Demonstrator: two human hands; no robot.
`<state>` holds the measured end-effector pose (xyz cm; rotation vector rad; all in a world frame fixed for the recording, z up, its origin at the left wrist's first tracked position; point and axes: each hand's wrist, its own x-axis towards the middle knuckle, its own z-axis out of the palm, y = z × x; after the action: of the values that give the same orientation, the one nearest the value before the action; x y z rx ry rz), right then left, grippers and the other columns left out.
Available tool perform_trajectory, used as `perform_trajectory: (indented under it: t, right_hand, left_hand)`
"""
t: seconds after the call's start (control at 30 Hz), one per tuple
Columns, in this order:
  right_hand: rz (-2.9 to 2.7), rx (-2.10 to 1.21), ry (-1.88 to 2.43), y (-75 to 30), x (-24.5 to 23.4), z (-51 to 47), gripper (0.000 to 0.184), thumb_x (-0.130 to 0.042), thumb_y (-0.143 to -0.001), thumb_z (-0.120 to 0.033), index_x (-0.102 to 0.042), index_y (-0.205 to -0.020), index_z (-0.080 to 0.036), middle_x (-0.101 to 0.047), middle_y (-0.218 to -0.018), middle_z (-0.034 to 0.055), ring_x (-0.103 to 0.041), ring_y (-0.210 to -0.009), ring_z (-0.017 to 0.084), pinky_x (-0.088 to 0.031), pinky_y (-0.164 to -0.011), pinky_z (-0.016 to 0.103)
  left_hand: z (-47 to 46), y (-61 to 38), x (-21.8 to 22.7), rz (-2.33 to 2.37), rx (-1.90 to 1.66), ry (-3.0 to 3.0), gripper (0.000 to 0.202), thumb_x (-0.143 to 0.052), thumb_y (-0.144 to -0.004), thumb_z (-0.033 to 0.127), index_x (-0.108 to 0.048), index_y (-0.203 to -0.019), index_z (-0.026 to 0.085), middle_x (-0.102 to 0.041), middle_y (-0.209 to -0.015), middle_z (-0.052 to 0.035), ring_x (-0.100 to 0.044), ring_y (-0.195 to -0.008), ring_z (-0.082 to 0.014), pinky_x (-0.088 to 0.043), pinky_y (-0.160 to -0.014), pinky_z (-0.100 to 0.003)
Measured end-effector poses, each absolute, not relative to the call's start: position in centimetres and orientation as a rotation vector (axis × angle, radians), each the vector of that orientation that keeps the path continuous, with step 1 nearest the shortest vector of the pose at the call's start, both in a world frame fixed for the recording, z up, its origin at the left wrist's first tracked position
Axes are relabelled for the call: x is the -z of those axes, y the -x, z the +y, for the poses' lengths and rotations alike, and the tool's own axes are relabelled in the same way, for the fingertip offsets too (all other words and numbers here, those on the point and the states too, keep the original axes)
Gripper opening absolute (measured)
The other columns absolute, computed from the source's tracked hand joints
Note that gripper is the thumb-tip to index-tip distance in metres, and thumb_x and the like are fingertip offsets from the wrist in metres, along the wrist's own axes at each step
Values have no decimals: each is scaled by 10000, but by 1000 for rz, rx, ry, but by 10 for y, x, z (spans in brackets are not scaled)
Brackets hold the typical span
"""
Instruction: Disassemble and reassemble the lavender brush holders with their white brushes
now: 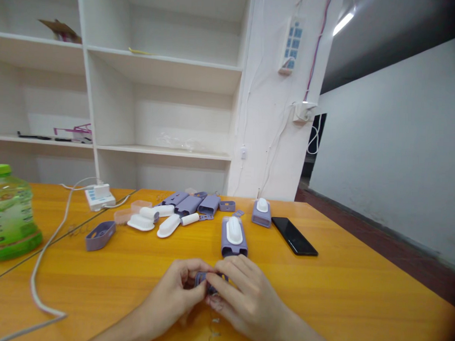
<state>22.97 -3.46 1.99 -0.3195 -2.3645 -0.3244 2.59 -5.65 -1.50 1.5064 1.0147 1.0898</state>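
Close to the table's near edge, my left hand (182, 291) pinches one end of a small purple plastic part (200, 278). The fingers of my right hand (247, 295) are closed on the other end, and they cover much of it. Below the hands, thin wire springs (214, 333) show faintly on the table. Just beyond my knuckles is a purple housing (228, 247) with a ribbed white oval piece (234, 230) on top. Another purple housing with a white knob (262, 214) stands farther back.
Loose purple housings (189, 205), white oval covers (169, 225) and white rollers (190, 219) lie mid-table. A purple tray-like part (101, 235) is to the left. A black phone (294, 236) is at right. A green-lidded jar (11, 215), white cable (37, 283) and power strip (99, 198) occupy the left.
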Motion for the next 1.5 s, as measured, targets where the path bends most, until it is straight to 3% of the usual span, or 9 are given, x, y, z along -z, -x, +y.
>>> perform_trajectory:
  t: [0.1,0.33,0.73,1.03,1.2,1.27,1.33,1.43,1.5]
  right_hand:
    - [-2336,298,324,-231,-19,-31,228,-530,-1026,-263,-636,-1165,-117,-681,-1005,114,-593,-902,233,-509,-793,363]
    - [-2351,157,389,-233,-15,-25,193,-548,-1014,-254,-631,-1155,-151,-666,-1030,115,-590,-915,236,-538,-792,366]
    - [-2349,170,390,-234,-14,-26,218,-559,-1008,-254,-625,-1187,-148,-668,-1047,120,-597,-935,245,-540,-802,383]
    - [-2261,191,294,-240,-21,-26,386,-674,-945,-415,-646,-1258,-190,-656,-1146,139,-608,-1026,274,-538,-887,445]
    - [-2061,-310,432,-239,-9,-18,248,-670,-955,-344,-701,-1179,-241,-689,-1008,70,-671,-909,204,-573,-804,322]
    - [-1907,-603,574,-237,-8,-17,228,-641,-966,-396,-710,-1114,-237,-703,-978,54,-683,-895,201,-579,-806,313]
    - [-1748,-927,657,-233,-10,-19,303,-621,-961,-485,-716,-1028,-206,-698,-905,47,-677,-832,198,-581,-753,310]
    - [-1555,-1355,629,-227,-13,-23,445,-674,-887,-600,-725,-919,-158,-664,-776,31,-640,-679,161,-557,-630,277]
    - [-1452,-1501,611,-223,-11,-24,487,-730,-828,-626,-729,-922,-148,-672,-786,37,-641,-672,154,-551,-615,269]
  left_hand:
    - [-56,-28,11,1010,-1072,-1529,385,-641,-931,462,-707,-1088,117,-594,-620,32,-429,-409,-57,-336,-411,-169]
    - [-59,-31,0,926,-1078,-1535,448,-695,-896,487,-727,-1163,129,-604,-657,14,-479,-478,-71,-381,-469,-177]
    - [-62,-33,-4,938,-1067,-1504,464,-679,-896,527,-727,-1127,127,-583,-553,42,-463,-425,-64,-376,-436,-159]
    - [-47,-26,2,932,-1113,-1370,540,-726,-809,621,-712,-960,102,-649,-497,-9,-565,-361,-104,-333,-353,-147]
    - [-52,-26,-2,979,-1059,-1371,585,-664,-857,626,-697,-1097,94,-767,-799,-111,-605,-390,-102,-309,-329,-155]
    - [-58,-26,-4,1045,-1075,-1451,557,-622,-900,606,-701,-1143,112,-770,-855,-112,-584,-418,-89,-307,-345,-160]
    - [-63,-25,-6,1133,-1142,-1563,511,-697,-871,547,-695,-1207,163,-766,-969,-101,-612,-537,-103,-401,-433,-172]
    - [-67,-23,-5,1273,-1232,-1689,640,-858,-745,412,-631,-1325,270,-714,-1218,-78,-621,-658,-117,-510,-622,-216]
    - [-67,-24,-4,1284,-1240,-1715,612,-843,-764,405,-623,-1323,286,-706,-1235,-73,-641,-708,-138,-533,-688,-242]
